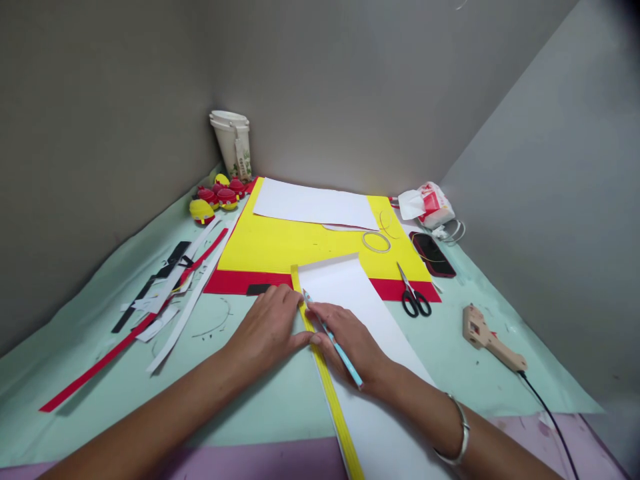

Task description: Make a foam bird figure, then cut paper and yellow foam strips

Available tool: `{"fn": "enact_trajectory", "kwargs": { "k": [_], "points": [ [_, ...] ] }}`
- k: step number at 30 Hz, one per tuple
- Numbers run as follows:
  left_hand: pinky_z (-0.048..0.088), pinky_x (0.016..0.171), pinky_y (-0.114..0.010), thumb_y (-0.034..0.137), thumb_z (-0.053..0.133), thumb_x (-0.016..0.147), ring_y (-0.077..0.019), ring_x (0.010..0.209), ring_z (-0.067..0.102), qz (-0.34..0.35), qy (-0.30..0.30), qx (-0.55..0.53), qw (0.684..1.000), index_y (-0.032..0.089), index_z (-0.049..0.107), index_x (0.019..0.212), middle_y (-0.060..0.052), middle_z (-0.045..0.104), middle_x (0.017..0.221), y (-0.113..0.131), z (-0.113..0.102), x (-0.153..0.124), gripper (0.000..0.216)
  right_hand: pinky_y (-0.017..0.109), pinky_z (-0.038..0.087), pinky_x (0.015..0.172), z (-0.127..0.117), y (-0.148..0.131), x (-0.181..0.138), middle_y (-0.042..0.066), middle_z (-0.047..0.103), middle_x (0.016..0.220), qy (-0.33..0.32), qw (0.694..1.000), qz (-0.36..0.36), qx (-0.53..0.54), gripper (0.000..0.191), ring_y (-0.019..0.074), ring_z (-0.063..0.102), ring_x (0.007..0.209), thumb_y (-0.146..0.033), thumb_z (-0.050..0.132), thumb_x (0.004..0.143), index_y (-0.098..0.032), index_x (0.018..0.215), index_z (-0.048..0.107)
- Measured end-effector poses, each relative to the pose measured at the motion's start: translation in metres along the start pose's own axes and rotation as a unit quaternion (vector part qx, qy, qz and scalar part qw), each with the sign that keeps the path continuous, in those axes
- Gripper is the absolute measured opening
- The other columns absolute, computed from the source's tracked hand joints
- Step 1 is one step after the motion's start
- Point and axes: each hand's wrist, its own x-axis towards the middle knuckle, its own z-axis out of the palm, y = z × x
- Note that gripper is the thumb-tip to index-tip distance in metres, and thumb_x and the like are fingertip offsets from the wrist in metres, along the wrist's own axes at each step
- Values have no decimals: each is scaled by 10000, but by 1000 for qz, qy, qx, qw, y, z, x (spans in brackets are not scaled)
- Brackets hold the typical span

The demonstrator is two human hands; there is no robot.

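Observation:
A long yellow strip (334, 403) lies along the left edge of a white sheet (387, 347). My left hand (267, 323) holds the strip down, its bent fingertips and thumb on the strip's left side. My right hand (350, 343) is closed around a light blue pencil (345, 361); its tip points up and away, close to my left fingertips. My right thumb rests on the strip near my left thumb. The white sheet's far end overlaps yellow sheets (295, 250) with red sheets (233, 283) under them.
Black-handled scissors (411, 293), a phone (433, 255) and a corded glue gun (493, 339) lie to the right. A thin ring (377, 242) and another white sheet (315, 203) rest on the yellow. Scattered paper strips (133, 341), small red-and-yellow balls (202, 211) and cups (231, 143) occupy the left.

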Motion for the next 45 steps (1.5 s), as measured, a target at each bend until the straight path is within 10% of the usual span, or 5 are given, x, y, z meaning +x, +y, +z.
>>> {"fn": "enact_trajectory", "kwargs": {
  "k": [17, 45],
  "points": [
    [430, 785, -410, 520, 743, 707, -298, 949, 551, -43, -31, 0, 999, 149, 564, 1017, -111, 600, 1012, 1, -5, 3, 516, 409, 473, 922, -17, -3, -4, 63, 673, 1047, 66, 970, 165, 167, 413, 224, 618, 1020, -447, 297, 1033, -272, 1238, 610],
    [426, 787, -400, 534, 719, 714, -289, 950, 558, -37, -23, -1, 999, 180, 545, 1001, -101, 605, 1017, 1, -5, 3, 488, 357, 462, 798, -20, -8, -3, 42, 662, 871, 62, 984, 129, 108, 392, 204, 610, 864, -367, 321, 1033, -227, 1052, 686]
  ]
}}
